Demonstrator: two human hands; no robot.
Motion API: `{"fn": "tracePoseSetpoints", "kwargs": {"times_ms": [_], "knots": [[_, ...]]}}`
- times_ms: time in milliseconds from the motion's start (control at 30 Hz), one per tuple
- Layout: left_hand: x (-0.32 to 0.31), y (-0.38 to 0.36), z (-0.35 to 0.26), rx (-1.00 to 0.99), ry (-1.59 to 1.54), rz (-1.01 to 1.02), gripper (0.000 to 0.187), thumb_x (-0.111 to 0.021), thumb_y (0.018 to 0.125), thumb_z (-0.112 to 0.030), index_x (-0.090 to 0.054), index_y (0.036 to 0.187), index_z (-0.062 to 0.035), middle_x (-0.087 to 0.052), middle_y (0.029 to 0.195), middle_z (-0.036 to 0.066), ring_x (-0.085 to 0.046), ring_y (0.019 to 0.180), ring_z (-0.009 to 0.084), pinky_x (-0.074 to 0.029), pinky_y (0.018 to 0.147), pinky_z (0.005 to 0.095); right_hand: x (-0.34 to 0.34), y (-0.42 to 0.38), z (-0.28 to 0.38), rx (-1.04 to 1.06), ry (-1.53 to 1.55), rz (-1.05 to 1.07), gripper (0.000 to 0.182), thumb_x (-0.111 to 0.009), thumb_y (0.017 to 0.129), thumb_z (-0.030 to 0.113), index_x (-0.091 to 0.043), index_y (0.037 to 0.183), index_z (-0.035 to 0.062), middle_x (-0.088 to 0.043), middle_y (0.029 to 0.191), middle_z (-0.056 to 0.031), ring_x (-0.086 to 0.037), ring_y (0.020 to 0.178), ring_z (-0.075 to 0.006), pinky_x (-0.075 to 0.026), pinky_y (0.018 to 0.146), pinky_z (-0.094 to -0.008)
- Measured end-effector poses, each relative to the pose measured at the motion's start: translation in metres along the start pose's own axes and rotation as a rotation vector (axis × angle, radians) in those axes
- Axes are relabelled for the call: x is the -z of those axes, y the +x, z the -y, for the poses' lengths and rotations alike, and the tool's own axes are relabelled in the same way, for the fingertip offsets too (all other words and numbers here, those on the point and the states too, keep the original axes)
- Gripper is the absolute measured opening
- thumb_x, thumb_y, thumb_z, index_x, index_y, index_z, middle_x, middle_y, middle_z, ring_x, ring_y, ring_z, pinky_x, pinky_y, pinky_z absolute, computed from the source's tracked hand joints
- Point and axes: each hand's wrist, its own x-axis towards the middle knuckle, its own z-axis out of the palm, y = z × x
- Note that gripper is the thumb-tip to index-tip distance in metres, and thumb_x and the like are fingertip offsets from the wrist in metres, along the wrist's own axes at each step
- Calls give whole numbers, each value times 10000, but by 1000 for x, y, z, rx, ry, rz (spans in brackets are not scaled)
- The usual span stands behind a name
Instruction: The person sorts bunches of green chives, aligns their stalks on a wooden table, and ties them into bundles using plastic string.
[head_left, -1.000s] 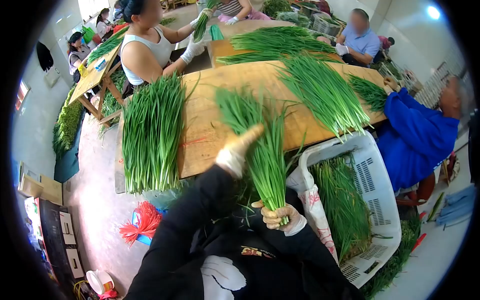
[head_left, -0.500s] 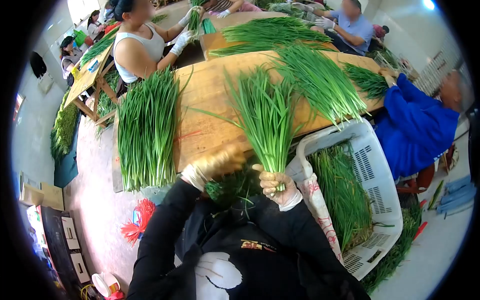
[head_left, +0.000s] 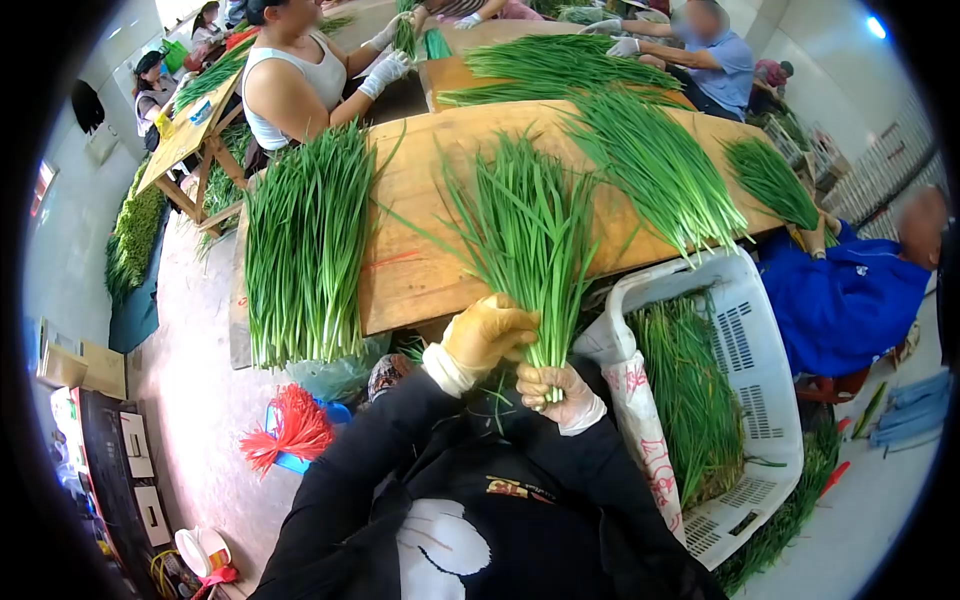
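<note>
My right hand (head_left: 560,392), in a thin glove, is wrapped round the lower stems of a bunch of garlic chives (head_left: 540,245). The bunch stands upright over the table's near edge, its leaves fanning out at the top and the pale cut ends showing below my fist. My left hand (head_left: 487,338), in a yellowish glove, is closed at the left side of the same bunch. Its fingertips pinch at the stems just above my right hand; exactly which stalks they hold is hidden.
Chive piles lie on the wooden table (head_left: 420,270), at left (head_left: 308,250) and right (head_left: 665,170). A white crate (head_left: 775,400) of loose greens stands at my right. Red ties (head_left: 290,430) sit in a blue container at left. A blue-sleeved person (head_left: 845,285) sits at right; others work across.
My left hand has gone from a blurred sweep left of the bunch to its stems. The bunch stays in my right hand. The blue-sleeved person's hands have drawn back toward the table's edge.
</note>
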Motion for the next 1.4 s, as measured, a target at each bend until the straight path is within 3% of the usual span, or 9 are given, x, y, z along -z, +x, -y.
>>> {"fn": "tracePoseSetpoints", "kwargs": {"times_ms": [100, 200, 267, 333, 467, 700, 1000, 1233, 1400], "knots": [[16, 20, 2, -363, 355, -118, 149, -591, 677, 94, -587, 747, -37, -573, 706, 89, -556, 624, 191, -460, 561, 289, 2, -9, 3, -54, 67, -43, 503, -616, 732, 72, -393, 1174, -16, -397, 675, 4, -393, 587, -72, -363, 531, -206], [53, 43, -10, -105, 52, -168, 95, -627, 687, -3, -573, 754, -44, -581, 725, 81, -556, 648, 210, -458, 581, 288, 7, -17, 2, -37, 88, 59, 625, -660, 691, 78, -348, 1215, -57, -410, 680, -7, -402, 567, -76, -369, 520, -203], [62, 46, -31, -62, 872, 717, 189, -640, 717, -139, -577, 861, -36, -599, 748, 90, -561, 656, 199, -455, 590, 293, 10, -19, 3, -37, 76, 50, 635, -667, 686, 82, -348, 1216, -57, -414, 682, -6, -406, 567, -75, -370, 519, -203], [65, 24, -4, -583, 574, 706, 293, -613, 764, -235, -572, 954, -15, -618, 781, 90, -564, 651, 178, -454, 600, 281, 10, -22, 6, -42, 41, 31, 650, -680, 675, 93, -351, 1216, -50, -415, 682, 1, -408, 565, -69, -364, 516, -200], [54, 25, -35, 248, 248, 160, 278, -582, 802, -243, -593, 957, -12, -628, 798, 99, -581, 685, 185, -455, 645, 279, 6, -22, 5, -37, -54, -20, 625, -671, 682, 114, -370, 1207, -41, -407, 676, 14, -397, 570, -62, -350, 518, -201], [26, 46, -24, 403, 629, 118, 362, -566, 769, -357, -613, 770, 2, -590, 712, 187, -582, 652, 304, -443, 605, 364, 0, -16, -1, -46, -133, -60, 587, -664, 686, 120, -398, 1187, -31, -424, 686, 24, -403, 584, -62, -343, 518, -196], [29, 39, 17, 644, -558, -137, 396, -611, 763, -393, -574, 794, 0, -513, 564, 15, -454, 482, 91, -371, 439, 220, -3, -18, -4, -42, -162, -71, 577, -670, 691, 134, -408, 1179, -27, -443, 691, 23, -406, 587, -54, -341, 504, -192], [14, 43, 14, 681, 15, -73, 321, -682, 721, -314, -561, 728, -17, -509, 546, 13, -429, 435, 81, -327, 376, 219, -1, -18, -8, -55, -171, -91, 574, -666, 693, 120, -404, 1184, -25, -444, 693, 19, -410, 591, -55, -342, 507, -189], [24, 35, 13, 771, -476, -66, 224, -607, 795, -232, -531, 699, -44, -520, 557, 15, -390, 408, 61, -296, 351, 204, 0, -21, -5, -46, -129, -83, 577, -666, 695, 118, -400, 1186, -28, -438, 699, 19, -412, 598, -57, -343, 510, -188]]}}
